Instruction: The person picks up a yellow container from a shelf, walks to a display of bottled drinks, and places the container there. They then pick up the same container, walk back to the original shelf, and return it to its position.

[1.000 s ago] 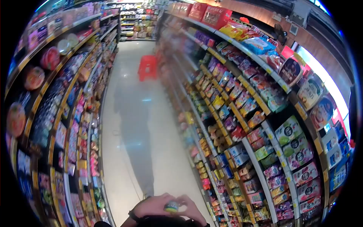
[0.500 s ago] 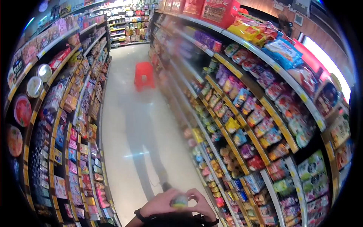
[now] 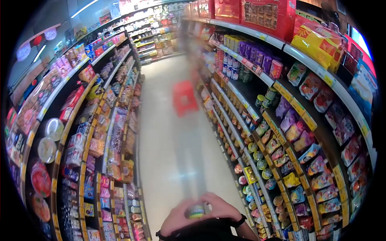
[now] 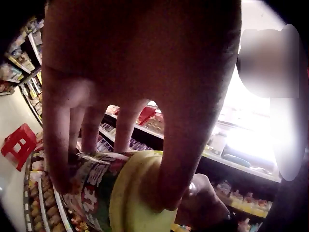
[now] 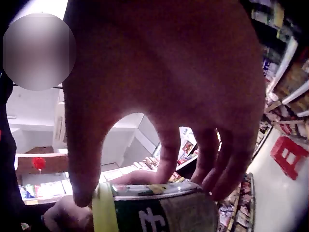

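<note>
A small can with a pale yellow-green lid (image 3: 196,211) is held between both hands low in the head view. My left hand (image 3: 177,217) curls round its left side; in the left wrist view the thumb of that hand (image 4: 140,72) presses the lid (image 4: 140,193) while the fingers lie over the printed side. From the other side my right hand (image 3: 221,207) grips it. In the right wrist view the right hand (image 5: 164,87) has its thumb at the lid end and its fingers over the green label (image 5: 154,212).
A red stool (image 3: 185,98) stands in the aisle on the pale floor (image 3: 161,120). Packed shelves run along both sides, with jars and bags on the right shelf (image 3: 305,108) and round tubs (image 3: 47,150) on the left one. Large red boxes (image 3: 267,18) top the right shelf.
The view has shifted along the aisle, and the stool appears lower and further right. Both hands sit further right in the head view, still round the can.
</note>
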`<action>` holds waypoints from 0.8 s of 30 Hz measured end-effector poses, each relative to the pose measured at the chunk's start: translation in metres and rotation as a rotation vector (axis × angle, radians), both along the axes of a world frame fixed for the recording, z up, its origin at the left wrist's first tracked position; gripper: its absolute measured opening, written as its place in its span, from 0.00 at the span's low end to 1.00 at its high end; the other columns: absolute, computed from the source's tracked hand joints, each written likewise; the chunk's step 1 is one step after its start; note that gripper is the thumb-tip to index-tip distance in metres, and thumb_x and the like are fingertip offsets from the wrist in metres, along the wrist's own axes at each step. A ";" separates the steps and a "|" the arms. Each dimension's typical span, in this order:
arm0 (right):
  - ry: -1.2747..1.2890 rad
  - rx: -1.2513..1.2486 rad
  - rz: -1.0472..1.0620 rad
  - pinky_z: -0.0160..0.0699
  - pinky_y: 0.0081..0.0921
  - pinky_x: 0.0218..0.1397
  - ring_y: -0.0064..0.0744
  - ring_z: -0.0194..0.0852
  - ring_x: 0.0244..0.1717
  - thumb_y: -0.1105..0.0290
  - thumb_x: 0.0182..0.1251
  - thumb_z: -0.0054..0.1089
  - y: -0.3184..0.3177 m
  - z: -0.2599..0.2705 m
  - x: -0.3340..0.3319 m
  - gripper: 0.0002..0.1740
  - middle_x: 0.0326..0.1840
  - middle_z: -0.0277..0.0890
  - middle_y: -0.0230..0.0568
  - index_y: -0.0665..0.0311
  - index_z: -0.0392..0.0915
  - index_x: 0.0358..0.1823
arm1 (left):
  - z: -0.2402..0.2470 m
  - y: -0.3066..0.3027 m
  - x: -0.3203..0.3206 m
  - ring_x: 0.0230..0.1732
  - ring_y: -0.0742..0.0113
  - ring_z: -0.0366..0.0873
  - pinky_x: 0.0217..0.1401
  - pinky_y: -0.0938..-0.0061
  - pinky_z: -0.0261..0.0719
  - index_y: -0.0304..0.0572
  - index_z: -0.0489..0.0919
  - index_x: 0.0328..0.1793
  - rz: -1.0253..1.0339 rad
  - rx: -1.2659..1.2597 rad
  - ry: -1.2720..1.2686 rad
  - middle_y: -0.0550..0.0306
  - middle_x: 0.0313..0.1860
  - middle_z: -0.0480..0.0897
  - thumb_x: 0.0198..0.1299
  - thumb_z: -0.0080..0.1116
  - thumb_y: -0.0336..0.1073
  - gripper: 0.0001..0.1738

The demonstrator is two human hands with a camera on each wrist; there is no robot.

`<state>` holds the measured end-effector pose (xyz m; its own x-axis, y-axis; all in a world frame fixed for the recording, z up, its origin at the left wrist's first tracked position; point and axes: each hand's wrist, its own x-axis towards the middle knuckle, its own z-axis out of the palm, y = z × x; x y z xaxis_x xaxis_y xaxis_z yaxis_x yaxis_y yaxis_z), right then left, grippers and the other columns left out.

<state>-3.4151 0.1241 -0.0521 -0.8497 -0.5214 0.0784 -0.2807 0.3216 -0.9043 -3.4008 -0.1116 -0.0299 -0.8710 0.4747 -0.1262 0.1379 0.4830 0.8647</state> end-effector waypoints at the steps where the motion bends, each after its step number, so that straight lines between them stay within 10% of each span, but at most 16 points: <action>1: -0.023 0.003 -0.015 0.75 0.36 0.60 0.44 0.75 0.55 0.56 0.50 0.85 0.003 -0.001 -0.018 0.34 0.52 0.76 0.43 0.64 0.79 0.55 | 0.006 0.004 -0.023 0.65 0.53 0.82 0.68 0.63 0.85 0.46 0.77 0.70 -0.012 0.011 -0.031 0.50 0.68 0.76 0.55 0.81 0.39 0.36; 15: -0.173 0.118 -0.573 0.80 0.34 0.55 0.37 0.77 0.56 0.53 0.53 0.85 0.042 0.003 -0.249 0.35 0.54 0.75 0.40 0.61 0.78 0.57 | -0.014 0.069 -0.388 0.61 0.49 0.83 0.66 0.63 0.82 0.48 0.80 0.67 -0.606 0.041 -0.087 0.51 0.63 0.82 0.55 0.80 0.46 0.34; 24: -0.295 -0.346 -0.815 0.82 0.29 0.59 0.31 0.71 0.66 0.64 0.61 0.82 0.099 -0.038 -0.370 0.31 0.65 0.67 0.35 0.60 0.75 0.62 | -0.026 0.154 -0.538 0.64 0.58 0.83 0.66 0.61 0.87 0.43 0.80 0.66 -0.592 0.152 -0.082 0.53 0.65 0.82 0.51 0.84 0.38 0.36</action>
<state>-3.7852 0.2229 -0.0901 -0.9533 0.2566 -0.1591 0.1694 0.0181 -0.9854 -3.9390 0.0424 -0.0557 -0.4443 0.8928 -0.0746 0.2751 0.2152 0.9370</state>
